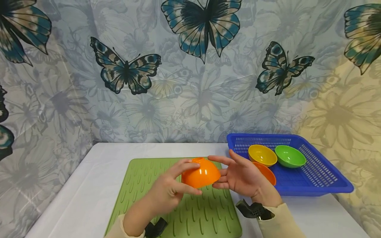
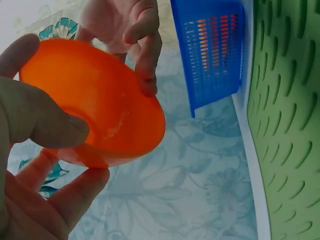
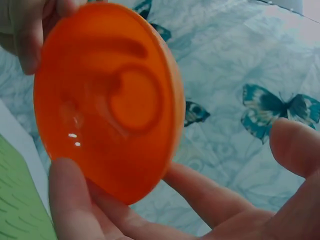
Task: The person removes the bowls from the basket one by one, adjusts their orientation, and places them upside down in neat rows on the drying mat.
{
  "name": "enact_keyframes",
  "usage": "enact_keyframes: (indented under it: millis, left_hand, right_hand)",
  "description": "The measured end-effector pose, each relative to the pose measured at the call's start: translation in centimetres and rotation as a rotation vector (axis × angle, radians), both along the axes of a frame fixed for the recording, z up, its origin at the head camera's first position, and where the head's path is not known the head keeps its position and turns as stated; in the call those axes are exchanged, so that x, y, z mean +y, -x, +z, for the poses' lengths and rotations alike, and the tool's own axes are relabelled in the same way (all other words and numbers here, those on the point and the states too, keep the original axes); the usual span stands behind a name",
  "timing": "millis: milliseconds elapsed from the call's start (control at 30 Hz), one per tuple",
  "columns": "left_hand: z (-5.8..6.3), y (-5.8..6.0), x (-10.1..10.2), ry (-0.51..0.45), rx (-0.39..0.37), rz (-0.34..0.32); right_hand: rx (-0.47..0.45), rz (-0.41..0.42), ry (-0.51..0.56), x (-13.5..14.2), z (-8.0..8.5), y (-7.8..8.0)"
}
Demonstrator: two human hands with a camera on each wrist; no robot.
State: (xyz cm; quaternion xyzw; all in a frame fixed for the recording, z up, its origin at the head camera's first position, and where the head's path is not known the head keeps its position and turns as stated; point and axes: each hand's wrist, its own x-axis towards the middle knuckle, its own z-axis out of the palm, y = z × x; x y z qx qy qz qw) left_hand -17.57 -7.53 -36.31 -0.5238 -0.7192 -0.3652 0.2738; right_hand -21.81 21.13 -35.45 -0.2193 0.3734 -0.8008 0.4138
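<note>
An orange bowl (image 1: 202, 175) is held up over the green mat, tipped with its base uppermost. My left hand (image 1: 166, 186) grips it from the left, with digits above and below. In the left wrist view, the thumb lies by the foot ring of the bowl (image 2: 100, 100). My right hand (image 1: 241, 175) is spread at the bowl's right side, palm showing, its fingertips at the bowl. The right wrist view looks into the hollow inside of the bowl (image 3: 100, 110), with fingers of the right hand (image 3: 240, 215) along its lower rim and the thumb held away.
A blue plastic basket (image 1: 315, 188) stands at the right of the white table (image 1: 80, 185). In it lie a yellow bowl (image 1: 262, 155), a green bowl (image 1: 290, 157) and another orange bowl (image 1: 268, 173). The ridged green mat (image 1: 137, 175) lies under the hands; a butterfly-patterned cloth (image 1: 205, 109) hangs behind.
</note>
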Motion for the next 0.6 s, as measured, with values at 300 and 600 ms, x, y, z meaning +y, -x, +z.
enact_keyframes:
  millis: [300, 600]
  left_hand:
    - [-0.1, -0.2, 0.5, 0.219, 0.219, 0.065]
    - [-0.8, -0.6, 1.0, 0.311, 0.188, 0.092]
  right_hand:
    - [0.206, -0.010, -0.223, -0.1, -0.4, 0.0]
    - [0.255, -0.052, -0.371, -0.5, -0.4, -0.5]
